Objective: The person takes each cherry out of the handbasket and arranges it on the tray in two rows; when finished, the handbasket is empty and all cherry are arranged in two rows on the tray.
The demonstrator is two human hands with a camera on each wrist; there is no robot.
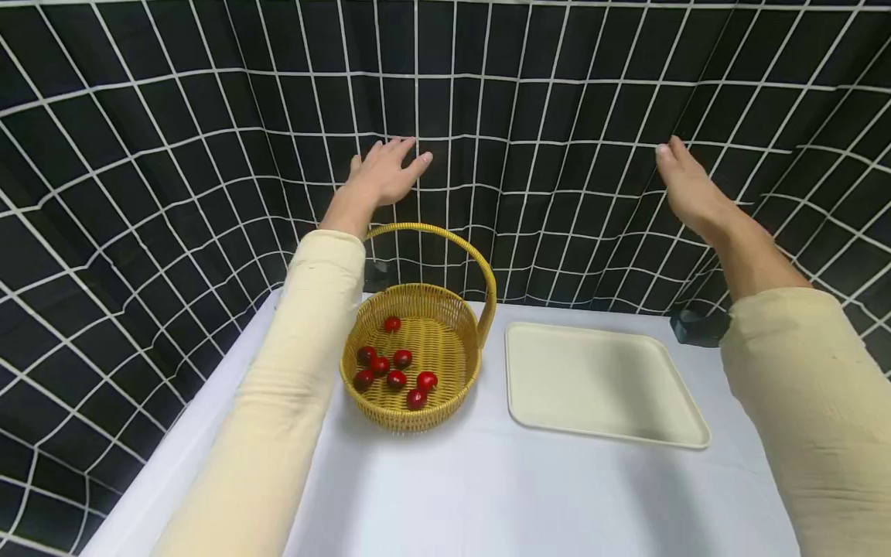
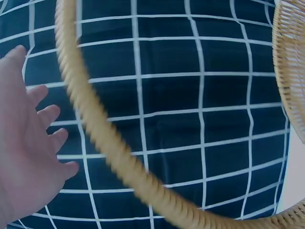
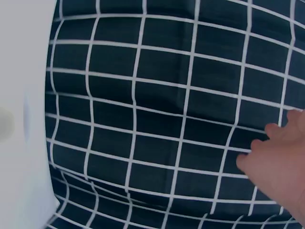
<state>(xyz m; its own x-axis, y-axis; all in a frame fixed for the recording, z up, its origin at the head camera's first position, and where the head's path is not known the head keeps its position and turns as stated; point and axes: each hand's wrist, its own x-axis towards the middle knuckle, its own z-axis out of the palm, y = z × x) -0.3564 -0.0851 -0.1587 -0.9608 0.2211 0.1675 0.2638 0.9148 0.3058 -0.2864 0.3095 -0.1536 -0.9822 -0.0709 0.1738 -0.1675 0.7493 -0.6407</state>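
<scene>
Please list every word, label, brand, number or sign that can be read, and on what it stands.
None can be read. The basket, red fruits, tray and sleeves show no lettering; the black cloth carries only white lines. The dark object beside the tray is unclear.

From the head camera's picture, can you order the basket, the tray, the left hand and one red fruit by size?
Largest to smallest:
1. basket and tray: too close to rank; the basket looks taller, the tray wider
2. left hand
3. one red fruit
</scene>
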